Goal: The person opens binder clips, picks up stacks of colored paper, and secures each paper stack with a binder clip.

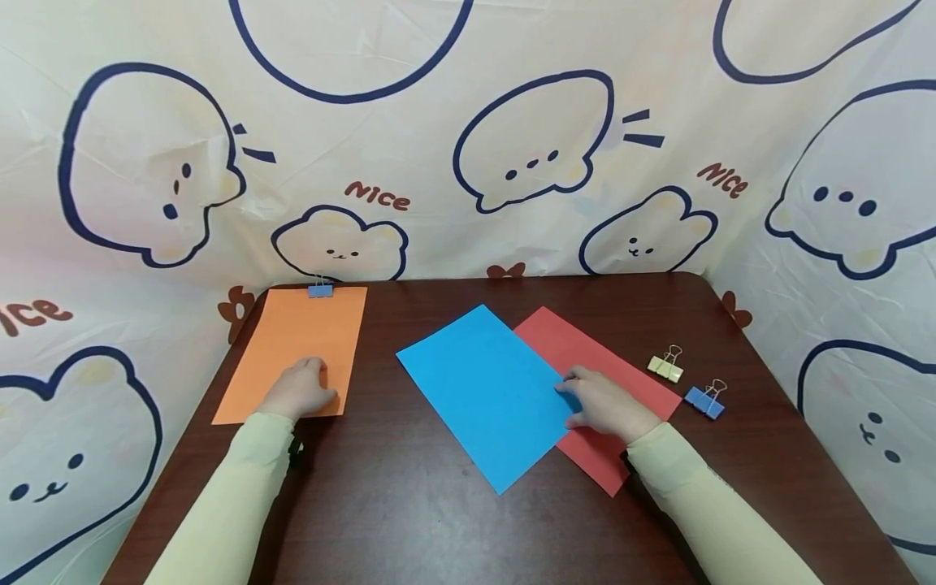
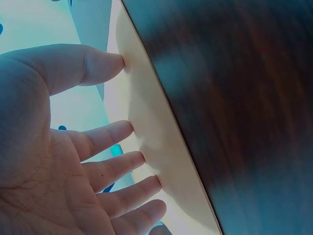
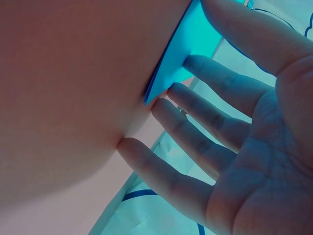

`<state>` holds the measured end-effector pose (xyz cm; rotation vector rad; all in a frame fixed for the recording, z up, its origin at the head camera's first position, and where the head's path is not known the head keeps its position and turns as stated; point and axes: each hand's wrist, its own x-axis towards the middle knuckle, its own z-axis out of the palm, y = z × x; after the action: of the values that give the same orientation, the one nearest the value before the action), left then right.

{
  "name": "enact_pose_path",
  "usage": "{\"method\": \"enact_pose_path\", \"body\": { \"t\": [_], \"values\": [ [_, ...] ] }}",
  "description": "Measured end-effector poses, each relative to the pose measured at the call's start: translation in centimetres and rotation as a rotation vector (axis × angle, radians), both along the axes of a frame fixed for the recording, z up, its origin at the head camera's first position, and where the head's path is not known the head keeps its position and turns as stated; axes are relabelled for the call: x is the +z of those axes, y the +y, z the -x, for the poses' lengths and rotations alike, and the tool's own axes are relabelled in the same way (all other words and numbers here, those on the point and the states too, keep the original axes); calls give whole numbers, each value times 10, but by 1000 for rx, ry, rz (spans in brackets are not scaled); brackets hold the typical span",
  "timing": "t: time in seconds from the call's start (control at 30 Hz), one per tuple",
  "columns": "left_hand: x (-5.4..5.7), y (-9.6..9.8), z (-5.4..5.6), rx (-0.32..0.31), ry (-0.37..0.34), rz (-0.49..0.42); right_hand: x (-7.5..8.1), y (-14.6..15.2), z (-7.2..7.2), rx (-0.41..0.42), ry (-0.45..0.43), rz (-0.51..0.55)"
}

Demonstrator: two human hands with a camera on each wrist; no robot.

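Observation:
My left hand [image 1: 301, 388] rests its fingertips on the lower right part of an orange sheet of paper [image 1: 292, 333]. In the left wrist view the thumb and fingers [image 2: 105, 129] are spread, tips down on that sheet. A blue binder clip [image 1: 320, 290] sits at the orange sheet's far edge. My right hand [image 1: 605, 404] touches the right side of a blue sheet of paper [image 1: 483, 390], which lies turned at an angle and overlaps a red sheet [image 1: 592, 349]. The right wrist view shows nearly straight fingers [image 3: 181, 142], some on the blue sheet, others on the red.
Beyond the red sheet's right corner lie a yellow binder clip [image 1: 665, 368] and another blue binder clip [image 1: 705, 401]. All of it is on a dark brown wooden table [image 1: 409, 520]. A cloth [image 1: 431, 162] printed with cartoon bears hangs behind and along both sides.

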<state>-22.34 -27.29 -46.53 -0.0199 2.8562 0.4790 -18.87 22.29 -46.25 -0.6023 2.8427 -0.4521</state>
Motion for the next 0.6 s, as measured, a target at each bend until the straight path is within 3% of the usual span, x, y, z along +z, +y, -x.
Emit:
{"method": "enact_pose_path", "body": {
  "t": [0.6],
  "values": [
    [-2, -8, 2, 19, -18, -5, 3, -1, -2, 7, 9, 11]
  ]
}}
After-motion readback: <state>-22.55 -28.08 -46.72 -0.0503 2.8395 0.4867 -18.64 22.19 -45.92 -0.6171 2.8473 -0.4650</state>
